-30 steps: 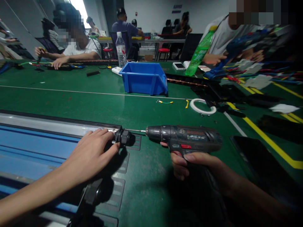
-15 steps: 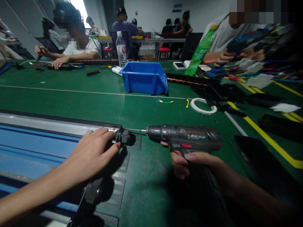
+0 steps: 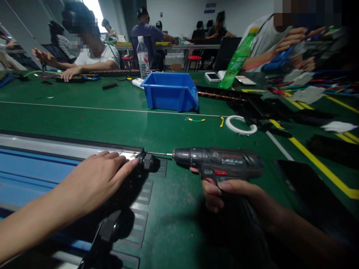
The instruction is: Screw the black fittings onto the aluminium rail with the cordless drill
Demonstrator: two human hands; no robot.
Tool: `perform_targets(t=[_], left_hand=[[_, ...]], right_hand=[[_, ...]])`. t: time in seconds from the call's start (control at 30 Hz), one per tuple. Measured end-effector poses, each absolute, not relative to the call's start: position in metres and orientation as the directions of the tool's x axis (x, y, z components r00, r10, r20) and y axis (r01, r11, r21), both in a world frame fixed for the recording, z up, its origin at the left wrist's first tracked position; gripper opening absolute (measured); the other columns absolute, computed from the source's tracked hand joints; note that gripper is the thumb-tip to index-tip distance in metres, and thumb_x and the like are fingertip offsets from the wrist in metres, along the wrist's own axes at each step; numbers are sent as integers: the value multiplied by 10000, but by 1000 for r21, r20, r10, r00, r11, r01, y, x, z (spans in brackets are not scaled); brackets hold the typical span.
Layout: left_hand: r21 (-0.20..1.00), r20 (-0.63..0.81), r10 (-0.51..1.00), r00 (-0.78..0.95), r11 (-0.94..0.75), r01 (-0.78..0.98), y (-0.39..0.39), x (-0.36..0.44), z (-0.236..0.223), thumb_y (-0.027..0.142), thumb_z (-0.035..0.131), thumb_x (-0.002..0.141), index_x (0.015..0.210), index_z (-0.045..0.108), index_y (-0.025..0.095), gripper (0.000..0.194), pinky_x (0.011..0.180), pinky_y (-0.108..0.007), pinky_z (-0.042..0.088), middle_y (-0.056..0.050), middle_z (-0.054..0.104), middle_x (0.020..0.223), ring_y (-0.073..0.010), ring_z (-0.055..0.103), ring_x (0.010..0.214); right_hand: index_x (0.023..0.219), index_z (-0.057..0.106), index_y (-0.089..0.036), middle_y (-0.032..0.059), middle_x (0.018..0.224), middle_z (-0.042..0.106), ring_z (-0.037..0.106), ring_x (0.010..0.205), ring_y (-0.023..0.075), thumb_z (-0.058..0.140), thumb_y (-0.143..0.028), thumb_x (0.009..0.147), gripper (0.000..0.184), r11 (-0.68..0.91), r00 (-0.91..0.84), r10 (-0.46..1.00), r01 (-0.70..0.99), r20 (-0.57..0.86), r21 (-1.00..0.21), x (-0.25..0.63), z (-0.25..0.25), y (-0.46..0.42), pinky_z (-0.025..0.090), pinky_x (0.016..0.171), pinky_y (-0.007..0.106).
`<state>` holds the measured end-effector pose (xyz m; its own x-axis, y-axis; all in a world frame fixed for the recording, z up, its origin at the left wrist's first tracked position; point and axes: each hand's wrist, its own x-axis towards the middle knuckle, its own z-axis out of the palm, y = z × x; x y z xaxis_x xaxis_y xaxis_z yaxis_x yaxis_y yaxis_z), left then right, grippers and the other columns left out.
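Observation:
My right hand is wrapped round the grip of a black cordless drill, index finger at the trigger. The drill's long thin bit points left and meets the black end cap of a long metal profile. From that cap sticks out a black cable gland. My left hand lies over the profile's end, fingers bent over it and thumb by the gland. Nearer to me, a second black cable gland shows below my left wrist.
Beyond the drill stand a blue bin, a water bottle and a green bottle. A white ring and short wires lie right of centre. A dark phone-like slab is at right. Co-workers sit across the green table.
My left hand has slid slightly left along the profile, its thumb now lying closer to the fingers. The drill has barely moved. The co-worker at right has raised a hand.

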<state>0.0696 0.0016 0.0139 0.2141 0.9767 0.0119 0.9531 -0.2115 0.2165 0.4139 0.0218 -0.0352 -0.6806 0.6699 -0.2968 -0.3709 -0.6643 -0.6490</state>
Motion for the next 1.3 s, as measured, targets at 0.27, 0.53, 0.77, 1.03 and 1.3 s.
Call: perform_targets(t=[0.27, 0.53, 0.77, 1.03, 1.3], left_hand=[[87, -89, 950, 299, -292, 952, -5, 75, 2, 648, 261, 1019, 1072, 717, 179, 656, 938, -573, 470, -171, 693, 1022, -378, 626, 1025], [147, -50, 978, 204, -195, 970, -6, 84, -4, 643, 362, 1010, 945, 631, 187, 533, 912, -529, 438, -118, 618, 985, -329, 561, 968], [181, -69, 976, 205, -189, 965, -5, 84, -2, 579, 351, 1031, 915, 583, 209, 451, 872, -497, 414, -88, 573, 951, -302, 519, 924], [226, -78, 975, 209, -187, 956, -5, 83, -3, 564, 350, 1038, 914, 575, 207, 440, 879, -501, 400, -79, 559, 958, -290, 506, 931], [258, -67, 976, 205, -182, 949, -5, 83, -1, 569, 347, 1022, 956, 615, 194, 466, 900, -521, 409, -94, 590, 985, -304, 527, 962]], right_hand=[[1300, 640, -180, -7, 766, 538, 524, 650, 151, 780, -266, 820, 508, -656, -663, 684, -378, -305, -653, 412, -34, 21, 477, 662, 327], [1325, 632, -173, -2, 768, 544, 525, 650, 158, 785, -274, 815, 541, -656, -645, 692, -374, -325, -656, 413, -35, 20, 480, 658, 335], [1349, 621, -183, -4, 760, 558, 531, 640, 150, 789, -257, 812, 568, -664, -654, 686, -384, -319, -642, 411, -33, 21, 483, 652, 323], [1343, 623, -169, -6, 767, 562, 550, 647, 140, 774, -255, 833, 539, -668, -671, 676, -384, -305, -637, 412, -34, 22, 497, 665, 322], [1395, 594, -172, -8, 761, 557, 565, 655, 142, 755, -249, 846, 577, -665, -675, 676, -387, -296, -638, 412, -34, 21, 500, 674, 321]])
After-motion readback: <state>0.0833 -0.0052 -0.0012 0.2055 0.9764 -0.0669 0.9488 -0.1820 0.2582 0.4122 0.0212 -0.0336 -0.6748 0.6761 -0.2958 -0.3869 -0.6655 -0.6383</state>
